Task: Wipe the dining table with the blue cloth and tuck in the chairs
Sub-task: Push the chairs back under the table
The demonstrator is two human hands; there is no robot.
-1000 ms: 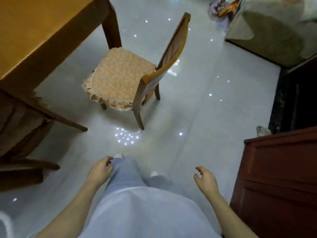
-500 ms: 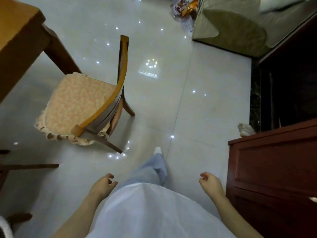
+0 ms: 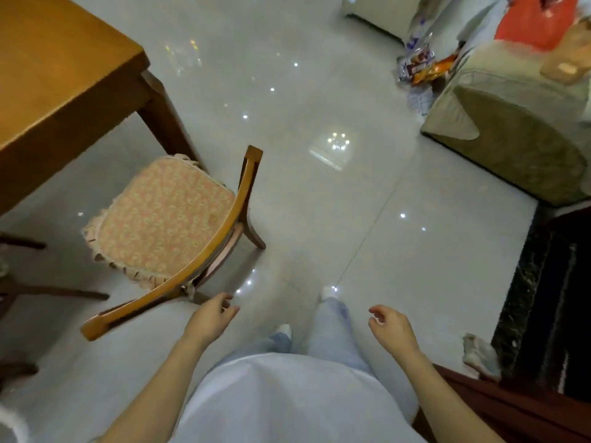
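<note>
The glossy tiled floor [image 3: 319,203] fills most of the view. At upper left is one corner of the wooden tabletop [image 3: 57,68], bare on the part that shows. No blue cloth can be seen anywhere, so I cannot tell whether the wiping is done. On the right stands a pale green sofa [image 3: 518,129], and a red-brown cabinet [image 3: 511,407] crowds the lower right corner just beside the person's right arm. The chair [image 3: 166,225] stands out from the table by its corner leg. Its frilled orange cushion [image 3: 160,219] is almost wholly clear of the tabletop's edge and its curved backrest [image 3: 204,260] is turned towards the person, so it looks not yet tucked in, and the backrest is the natural place to push. At the far left edge dark legs [image 3: 48,294] of another chair show, its seat out of view. As for containers, a red bag [image 3: 537,20] lies on the sofa, its contents hidden, and some snack packets [image 3: 422,65] lie on the floor at the sofa's end, too small to tell whether they are full. The left hand [image 3: 212,321] hovers just short of the backrest, fingers loosely curled and holding nothing, seemingly placed to take hold of it. The right hand [image 3: 391,330] hangs apart over the floor, relaxed and empty too.
</note>
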